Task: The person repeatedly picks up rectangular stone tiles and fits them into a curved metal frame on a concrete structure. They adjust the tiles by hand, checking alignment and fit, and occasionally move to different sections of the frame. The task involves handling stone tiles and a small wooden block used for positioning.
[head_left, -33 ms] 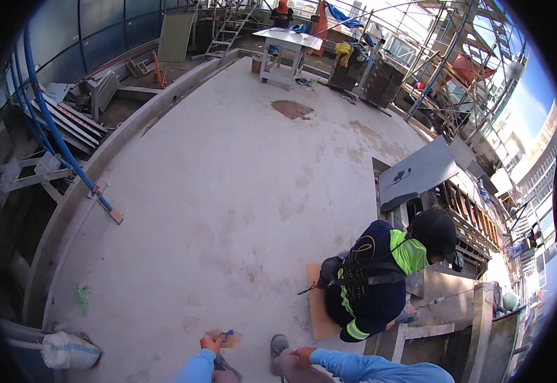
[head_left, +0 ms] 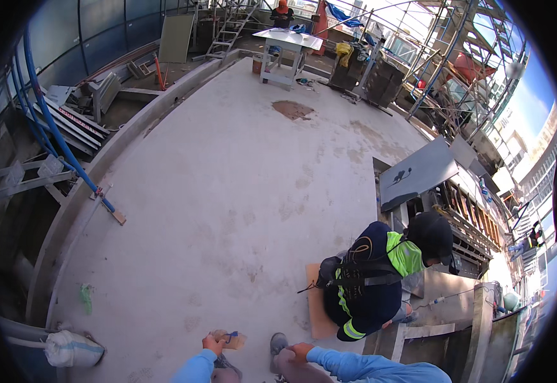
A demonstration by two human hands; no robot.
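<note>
Down by my feet, a small tan piece [head_left: 235, 342] with a blue strip [head_left: 232, 334] is at the pale floor [head_left: 215, 191], resting or just raised, I can't tell which. My left hand [head_left: 213, 345] is at its left end, fingers curled; whether they grip it, I can't make out. My right hand [head_left: 300, 352], loosely bent, rests against my right leg [head_left: 289, 366], near my grey shoe [head_left: 278, 343]. To my right, a co-worker [head_left: 371, 281] bends low beside an orange-tan board [head_left: 319, 313].
</note>
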